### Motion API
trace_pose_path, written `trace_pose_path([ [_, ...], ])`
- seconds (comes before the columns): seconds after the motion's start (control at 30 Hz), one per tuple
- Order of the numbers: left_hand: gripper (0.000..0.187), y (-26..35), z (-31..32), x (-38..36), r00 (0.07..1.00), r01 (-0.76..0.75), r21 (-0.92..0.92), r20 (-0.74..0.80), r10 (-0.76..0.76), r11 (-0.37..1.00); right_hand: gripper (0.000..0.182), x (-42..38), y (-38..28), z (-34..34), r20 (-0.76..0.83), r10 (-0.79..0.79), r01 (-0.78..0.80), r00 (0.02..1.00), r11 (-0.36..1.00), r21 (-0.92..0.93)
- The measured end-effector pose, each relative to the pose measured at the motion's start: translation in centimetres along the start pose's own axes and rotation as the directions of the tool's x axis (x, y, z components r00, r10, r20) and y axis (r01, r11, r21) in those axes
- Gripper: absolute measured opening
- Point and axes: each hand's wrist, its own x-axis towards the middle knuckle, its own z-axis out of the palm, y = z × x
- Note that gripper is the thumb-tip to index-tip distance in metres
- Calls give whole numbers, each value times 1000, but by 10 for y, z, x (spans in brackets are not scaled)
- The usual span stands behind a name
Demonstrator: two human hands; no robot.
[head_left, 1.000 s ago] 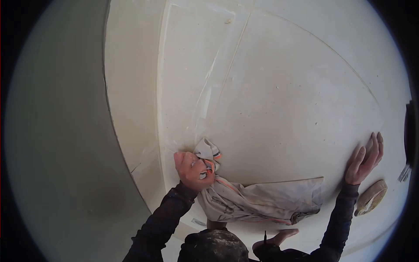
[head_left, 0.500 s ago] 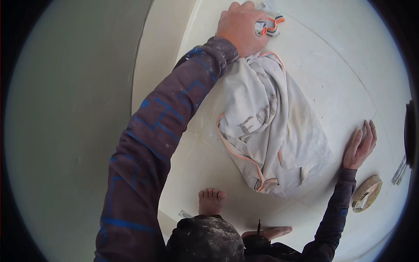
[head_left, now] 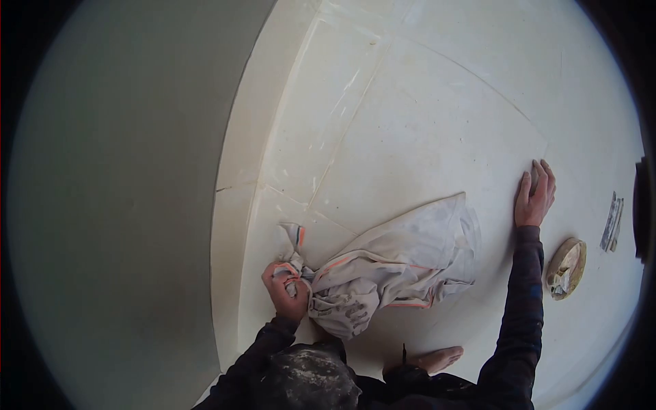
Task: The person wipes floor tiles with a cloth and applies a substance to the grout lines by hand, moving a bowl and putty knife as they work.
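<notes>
Gripping the bunched end of the pale, orange-trimmed cloth, my left hand is closed near the skirting; the rest of the cloth lies crumpled across the tiled floor, between my two arms; my right hand is open, palm down, fingers spread a little on the tiles; beside my right forearm sits a shallow round container, with thin flat strips just beyond it; one bare foot shows below the cloth.

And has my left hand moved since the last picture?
Yes, the left hand has come back toward the body: then far beyond the round brown thing, now roughly level with it.
</notes>
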Motion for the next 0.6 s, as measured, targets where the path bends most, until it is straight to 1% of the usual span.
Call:
trace_pose_path([
  [0.03, 25, -2, -3, -6, 969, 196, 3, -155, -193, 981, 37, 0, -2, 0, -4, -3, 3, 1000, 1000, 5],
  [0.07, 25, -10, 3, -5, 968, 193, 3, -162, -190, 981, 37, -2, -2, 0, -8, 1, -1, 1000, 1000, -7],
  [0.13, 27, -6, 21, 28, 933, 269, 69, -267, -242, 961, 38, -5, -7, 2, -8, 4, -5, 1000, 1000, -14],
  [0.23, 43, 16, 60, 121, 946, 216, 130, -274, -174, 968, 38, -6, -12, 1, 3, -14, 14, 1000, 1000, -2],
  [0.27, 52, 31, 78, 161, 942, 215, 60, -277, -191, 975, 38, -5, -15, 0, 7, -21, 22, 1000, 1000, -22],
  [0.3, 54, 44, 98, 202, 942, 160, 4, -299, -151, 987, 38, -2, -17, 1, 6, -31, 31, 1000, 999, -42],
  [0.33, 54, 54, 117, 240, 948, 77, 39, -312, -61, 996, 38, 2, -21, 3, 7, -39, 39, 999, 998, -42],
  [0.37, 52, 70, 133, 276, 956, 52, 6, -291, -48, 999, 37, 2, -25, 2, 6, -22, 22, 1000, 999, -32],
  [0.4, 49, 86, 150, 307, 954, -24, -18, -298, 18, 1000, 37, 0, -25, -2, 17, 1, 0, 1000, 1000, -25],
  [0.47, 44, 122, 186, 351, 954, -189, -121, -256, 154, 974, 36, -1, -27, -7, 33, 12, -11, 999, 999, -32],
  [0.5, 41, 149, 202, 360, 951, -267, -201, -213, 224, 942, 35, 2, -29, -6, 30, 25, -24, 999, 999, -27],
  [0.53, 42, 179, 216, 356, 945, -322, -297, -163, 284, 899, 35, 5, -26, -3, 5, 11, -11, 1000, 1000, -20],
  [0.57, 43, 206, 227, 345, 933, -337, -399, -16, 361, 853, 35, 5, -16, -1, -29, 9, -7, 1000, 999, 51],
  [0.6, 44, 230, 236, 324, 890, -371, -543, 22, 455, 753, 35, 3, -7, 2, -61, 5, 2, 998, 993, 117],
])
